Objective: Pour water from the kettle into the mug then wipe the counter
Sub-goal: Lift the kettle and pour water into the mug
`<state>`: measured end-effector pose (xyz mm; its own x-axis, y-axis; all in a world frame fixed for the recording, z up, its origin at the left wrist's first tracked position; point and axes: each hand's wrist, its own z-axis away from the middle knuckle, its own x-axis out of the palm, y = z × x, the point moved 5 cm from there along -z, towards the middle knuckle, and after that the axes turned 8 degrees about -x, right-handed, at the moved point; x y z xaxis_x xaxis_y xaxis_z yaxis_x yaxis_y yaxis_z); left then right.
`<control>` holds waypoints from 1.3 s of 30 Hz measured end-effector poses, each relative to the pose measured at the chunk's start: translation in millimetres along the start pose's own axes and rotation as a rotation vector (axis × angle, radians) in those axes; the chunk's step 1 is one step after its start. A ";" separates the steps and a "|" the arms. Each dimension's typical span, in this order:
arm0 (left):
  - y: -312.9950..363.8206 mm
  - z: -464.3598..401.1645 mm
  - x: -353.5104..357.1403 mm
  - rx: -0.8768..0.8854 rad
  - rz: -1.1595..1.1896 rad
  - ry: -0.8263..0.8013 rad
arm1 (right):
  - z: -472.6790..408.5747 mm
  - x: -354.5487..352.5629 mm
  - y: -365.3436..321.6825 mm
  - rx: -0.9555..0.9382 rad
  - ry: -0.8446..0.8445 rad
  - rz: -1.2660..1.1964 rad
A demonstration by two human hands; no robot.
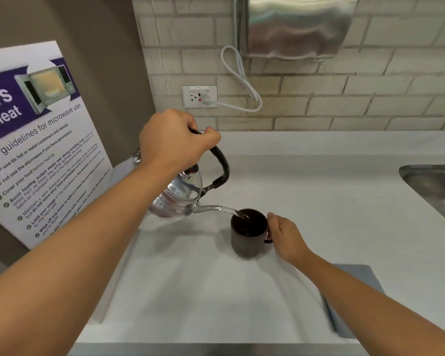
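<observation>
My left hand point(174, 141) grips the black handle of a shiny steel kettle point(180, 199), held above the white counter point(319, 201) and tilted to the right. Water runs from its thin spout into a dark brown mug point(246, 244) that stands upright on the counter. My right hand point(284, 236) holds the mug by its handle on the right side. A grey-blue cloth point(357, 283) lies flat on the counter, partly under my right forearm.
A steel sink point(437, 186) is set into the counter at the right. A microwave safety poster point(36, 140) covers the left wall. On the tiled back wall are a socket point(199, 96) with a white cable plugged in and a metal dispenser point(298, 24).
</observation>
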<state>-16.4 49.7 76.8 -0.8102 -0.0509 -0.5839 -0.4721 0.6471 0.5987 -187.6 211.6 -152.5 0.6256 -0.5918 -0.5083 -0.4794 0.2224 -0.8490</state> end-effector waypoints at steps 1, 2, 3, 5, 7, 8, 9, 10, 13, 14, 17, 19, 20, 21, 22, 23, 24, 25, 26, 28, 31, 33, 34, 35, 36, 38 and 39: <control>1.2 -0.6 -0.5 0.005 -0.009 -0.005 | 0.0 -0.2 -0.3 -0.002 0.000 0.006; 2.5 -0.9 -0.9 0.011 -0.020 -0.009 | 0.1 -0.5 -0.6 -0.003 0.002 0.013; 4.0 -1.2 -1.4 0.018 -0.033 -0.013 | 0.2 -0.7 -0.9 -0.003 0.003 0.019; 7.1 -1.6 -2.3 0.029 -0.060 -0.019 | 0.4 -0.6 -1.6 -0.004 0.004 0.025; 9.7 -2.0 -3.3 0.039 -0.085 -0.023 | 0.5 -0.1 -2.4 -0.003 -0.001 0.023; 10.9 -2.0 -3.6 0.044 -0.096 -0.022 | 0.6 -0.2 -2.5 -0.002 -0.003 0.022; 12.2 -2.0 -3.8 0.050 -0.104 -0.020 | 0.7 -0.3 -2.5 0.000 -0.003 0.020; 13.2 -1.8 -4.0 0.054 -0.109 -0.019 | 0.7 -0.5 -2.4 0.002 -0.003 0.020; 14.8 -1.2 -3.6 0.066 -0.100 -0.025 | 1.0 -0.7 -2.4 0.008 -0.007 0.021; 14.9 -1.0 -3.2 0.070 -0.095 -0.029 | 1.1 -0.6 -2.6 0.009 -0.010 0.019; 13.2 -0.4 -2.1 0.063 -0.077 -0.027 | 0.9 -0.6 -4.0 0.009 -0.016 0.016; 8.9 -0.4 -1.3 0.035 -0.047 -0.015 | 1.7 -1.1 -4.5 0.009 -0.017 0.017; 6.0 -0.2 -0.9 0.019 -0.029 -0.010 | 2.1 -1.3 -4.7 0.008 -0.017 0.017; 2.7 0.1 -0.2 0.004 -0.010 -0.006 | 2.6 -1.6 -5.0 0.009 -0.016 0.016; -1.0 0.5 0.4 -0.009 0.008 -0.001 | 3.0 -2.0 -5.3 0.009 -0.017 0.015; -4.9 1.0 1.1 -0.021 0.026 0.004 | 3.1 -2.1 -5.9 0.010 -0.019 0.015; -9.0 1.5 1.7 -0.034 0.043 0.010 | 3.5 -2.2 -6.6 0.010 -0.022 0.014; -13.5 2.0 2.2 -0.049 0.062 0.016 | 3.7 -2.4 -7.4 0.010 -0.025 0.014; -18.3 2.7 2.7 -0.067 0.083 0.023 | 4.1 -2.5 -8.1 0.009 -0.028 0.014; -29.0 3.9 4.2 -0.115 0.136 0.029 | 4.2 -2.8 -9.4 0.006 -0.034 0.017; -44.0 6.2 7.5 -0.195 0.223 0.028 | 4.1 -2.8 -9.9 0.005 -0.044 0.028; -51.6 7.2 9.5 -0.247 0.276 0.029 | 3.7 -2.8 -9.2 0.008 -0.054 0.019; -54.6 7.5 10.5 -0.270 0.303 0.030 | 3.4 -2.8 -8.6 0.013 -0.062 0.009; -57.6 7.7 11.7 -0.295 0.333 0.029 | 3.0 -3.0 -8.1 0.020 -0.072 0.003; -60.2 7.9 13.1 -0.318 0.366 0.025 | 2.9 -3.3 -7.7 0.027 -0.084 0.001; -64.0 8.4 16.5 -0.353 0.429 0.010 | 2.6 -4.3 -7.6 0.033 -0.103 0.006; -65.2 8.2 18.0 -0.367 0.452 0.004 | 2.5 -5.0 -8.0 0.035 -0.109 0.011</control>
<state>2.7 12.9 22.7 -0.9603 0.1662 -0.2242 -0.1675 0.2994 0.9393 -185.3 214.6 -143.6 0.6848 -0.5015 -0.5287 -0.4659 0.2566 -0.8468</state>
